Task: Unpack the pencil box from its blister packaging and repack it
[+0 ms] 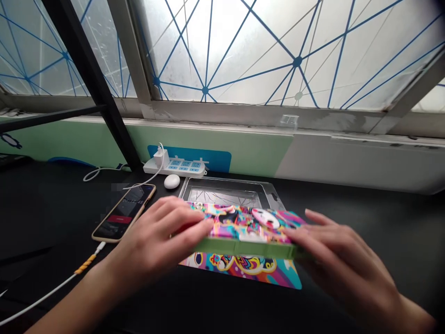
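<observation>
**Head view: flat green-edged pack [243, 247] gripped at both ends**

At the far left, a white charging cable [45, 292] with a yellow spiral strain guard [85, 264] runs up to a smartphone [123, 212] in a gold-edged case, which lies on the black desk [41, 218] with its screen lit. Just right of the phone, the left hand [156, 236] reaches over the pack's left end, its fingers close together and the fingertips [205, 223] resting on the printed top. The pack lies between the hands, its long green side facing the person, and its top has a bright cartoon pattern in pink, yellow and blue. Beneath and partly hidden by it lies a printed card [239, 273] with a matching pattern. Behind it sits a clear plastic blister tray [222, 191]. Further back stand a white power strip [174, 166] with a white charger [162, 158] plugged in, and a small round white object [172, 181], too plain to identify. At the right, the right hand [342, 260] covers the pack's other end, its fingers slightly spread, so the two hands hold it between them.
</observation>
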{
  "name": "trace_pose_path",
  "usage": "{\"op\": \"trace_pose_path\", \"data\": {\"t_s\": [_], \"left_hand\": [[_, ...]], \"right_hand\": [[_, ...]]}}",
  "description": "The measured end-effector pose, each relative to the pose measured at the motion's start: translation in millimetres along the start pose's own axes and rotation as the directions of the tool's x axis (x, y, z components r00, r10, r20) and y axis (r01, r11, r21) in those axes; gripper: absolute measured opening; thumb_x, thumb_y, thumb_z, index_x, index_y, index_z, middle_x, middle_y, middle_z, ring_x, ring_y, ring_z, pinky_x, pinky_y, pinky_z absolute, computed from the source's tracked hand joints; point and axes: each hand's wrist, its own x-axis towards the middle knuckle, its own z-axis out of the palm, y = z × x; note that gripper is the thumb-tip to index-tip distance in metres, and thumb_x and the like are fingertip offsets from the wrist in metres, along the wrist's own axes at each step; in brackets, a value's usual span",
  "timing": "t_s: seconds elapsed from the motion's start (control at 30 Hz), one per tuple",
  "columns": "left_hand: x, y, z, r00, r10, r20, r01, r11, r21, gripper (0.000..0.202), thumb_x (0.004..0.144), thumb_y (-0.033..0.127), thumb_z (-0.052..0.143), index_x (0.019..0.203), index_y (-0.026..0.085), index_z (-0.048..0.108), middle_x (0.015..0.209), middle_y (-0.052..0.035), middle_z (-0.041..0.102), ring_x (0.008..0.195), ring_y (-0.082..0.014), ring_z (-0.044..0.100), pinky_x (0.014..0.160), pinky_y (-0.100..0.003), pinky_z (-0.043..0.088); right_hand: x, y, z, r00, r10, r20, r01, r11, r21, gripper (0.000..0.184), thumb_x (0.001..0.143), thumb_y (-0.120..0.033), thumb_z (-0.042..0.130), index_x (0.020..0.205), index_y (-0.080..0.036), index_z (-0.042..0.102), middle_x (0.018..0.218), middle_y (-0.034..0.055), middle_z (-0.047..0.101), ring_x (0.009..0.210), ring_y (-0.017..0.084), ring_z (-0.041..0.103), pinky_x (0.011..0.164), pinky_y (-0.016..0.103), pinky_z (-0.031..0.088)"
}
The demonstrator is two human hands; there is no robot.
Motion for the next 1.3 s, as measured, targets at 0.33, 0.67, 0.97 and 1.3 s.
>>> {"op": "trace_pose_path", "data": {"t_s": [0.33,0.67,0.97,1.3], "left_hand": [[-62.9,17.2,34.8,0.932,-0.271,0.242,0.31,0.941,-0.139,0.05,0.098,0.007,0.053,0.14,0.034,0.058,0.151,-0.0076,0.054,0.138,-0.0282,0.053,0.11,-0.043,0.051],[-74.1,6.8,37.2,0.737,-0.499,0.457,0.639,0.735,-0.227,0.076,0.091,0.04,0.073,0.156,0.042,0.036,0.16,-0.0071,0.046,0.146,-0.0355,0.046,0.116,-0.054,0.045],[-68.0,7.4,39.4,0.684,-0.574,0.45,0.711,0.664,-0.232,0.112,0.081,0.035,0.082,0.163,0.046,0.007,0.156,-0.0075,0.05,0.143,-0.0353,0.049,0.114,-0.053,0.046],[-64.3,10.6,36.3,0.627,-0.648,0.431,0.772,0.592,-0.232,0.101,0.077,0.043,0.084,0.161,0.038,0.028,0.149,-0.0101,0.058,0.14,-0.0369,0.052,0.113,-0.057,0.046]], "right_hand": [[-26.6,-25.8,22.7,0.986,0.067,0.151,-0.089,0.985,0.145,0.032,0.096,-0.015,0.061,0.128,-0.02,0.063,0.113,0.0108,0.072,0.11,0.024,0.068,0.097,0.038,0.057],[-36.7,-10.3,26.4,0.804,0.415,0.426,-0.561,0.768,0.309,0.072,0.083,-0.048,0.081,0.145,-0.03,0.051,0.147,0.0132,0.058,0.133,0.03,0.059,0.107,0.042,0.053],[-5.6,11.7,14.6,0.564,0.655,0.503,-0.826,0.436,0.357,0.049,0.093,-0.066,0.057,0.088,-0.023,0.079,0.084,0.0056,0.076,0.076,0.025,0.07,0.068,0.034,0.057],[-17.8,18.2,22.2,0.575,0.665,0.477,-0.81,0.381,0.445,0.056,0.101,-0.065,0.038,0.09,-0.024,0.075,0.083,0.0059,0.07,0.076,0.025,0.067,0.068,0.035,0.058]]}}
